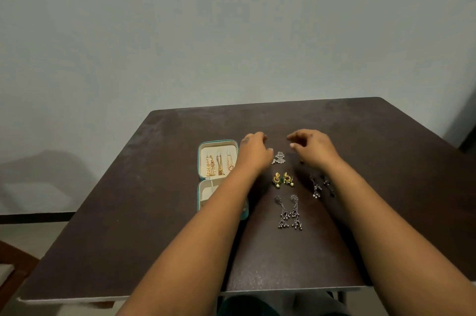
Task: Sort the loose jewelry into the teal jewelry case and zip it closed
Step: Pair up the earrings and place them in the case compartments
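We see a dark brown tabletop (108, 225) filling the lower half of the frame, with a pale wall behind it. Left of centre lies the teal jewelry case (217, 141), unzipped and opened flat, its cream lining facing up. The upper half of the case holds three gold pieces (219, 165) lying side by side; the lower half is mostly hidden behind the left forearm, so we cannot tell what it contains.

Both arms reach in from the bottom edge toward the middle of the frame. The left hand (253, 152) is over the tabletop just right of the case's upper half, its fingers loosely curled and holding nothing that we can make out. The right hand (313, 145) is level with it, further right, with its fingers (296, 136) spread in a relaxed curve and empty.

Between the two hands, slightly below them, a small silver pair of earrings (279, 158) rests on the tabletop, close beside the left hand. Below that pair sit two green and gold earrings (282, 179). Lower still, near the centre of the frame, lies a long dark silver dangling pair (289, 212). To the right, just beside the right forearm, another dark dangling pair (322, 186) lies on the tabletop.
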